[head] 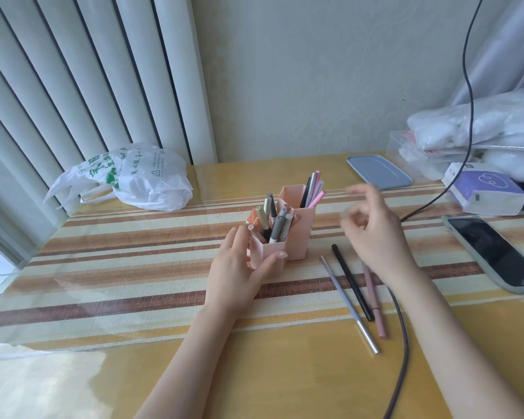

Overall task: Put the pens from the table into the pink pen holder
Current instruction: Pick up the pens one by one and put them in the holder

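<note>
The pink pen holder (297, 237) stands mid-table, with several pens upright in its compartments. My left hand (239, 273) grips its low front compartment, thumb on the front wall and fingers on the left side. My right hand (372, 234) hovers to the right of the holder, blurred, fingers loosely curled and holding nothing. Below it three pens lie on the table side by side: a lilac and silver pen (348, 303), a black pen (353, 282) and a dusty pink pen (375, 309).
A phone (496, 255) lies at the right edge, with a tissue pack (484, 189) and a pile of bags behind it. A dark cable (403, 343) runs down past the pens. A white plastic bag (127, 179) sits back left, a grey lid (378, 170) back right.
</note>
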### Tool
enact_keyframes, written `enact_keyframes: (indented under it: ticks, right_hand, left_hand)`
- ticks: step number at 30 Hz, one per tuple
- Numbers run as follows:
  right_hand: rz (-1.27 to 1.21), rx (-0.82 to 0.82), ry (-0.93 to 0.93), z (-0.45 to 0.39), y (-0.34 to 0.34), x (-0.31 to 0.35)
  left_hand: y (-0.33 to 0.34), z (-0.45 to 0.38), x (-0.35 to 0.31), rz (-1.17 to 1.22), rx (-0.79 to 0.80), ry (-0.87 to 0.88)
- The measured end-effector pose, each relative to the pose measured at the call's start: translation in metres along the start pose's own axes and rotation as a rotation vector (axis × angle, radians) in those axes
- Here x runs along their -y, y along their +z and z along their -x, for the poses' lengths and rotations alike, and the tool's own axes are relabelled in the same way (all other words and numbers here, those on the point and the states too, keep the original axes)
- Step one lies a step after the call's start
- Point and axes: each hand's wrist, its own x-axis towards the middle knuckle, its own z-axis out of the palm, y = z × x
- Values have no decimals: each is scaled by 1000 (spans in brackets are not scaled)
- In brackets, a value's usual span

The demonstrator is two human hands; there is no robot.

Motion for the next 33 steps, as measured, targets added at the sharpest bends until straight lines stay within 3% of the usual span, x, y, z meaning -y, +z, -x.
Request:
enact_keyframes:
  ticks: [2,4,6,11,15,18,22,26,29,33]
  right_hand:
    - [168,329,127,1,-5,-8]
    - [268,536,174,5,0,-12]
    - [308,592,174,8,9,-10]
    - [468,555,87,13,21,-1]
    - [591,452,-42,21,31,10]
    - [386,322,24,16,28,9]
    - [-26,-141,148,5,15,6]
    - [-405,-538,37,4,1,16]
    - [-605,-654,-99,9,-8,34]
    - [-650,-704,-232,14,-13,48]
  left_hand:
    - [0,0,1,1,0,-1]
    - [0,0,1,12,1,-6]
    - [1,0,2,15,-1,-8]
    - [0,0,1,1,-21,17]
    - [0,0,2,5,-17,13]
    - [1,-1,3,8,-15,14]
    - [1,-1,3,6,-14,8]
    - [1,-1,3,5,-17,10]
    - [1,-1,2,5,-20,9]
    - [1,0,1,1,-19,4]
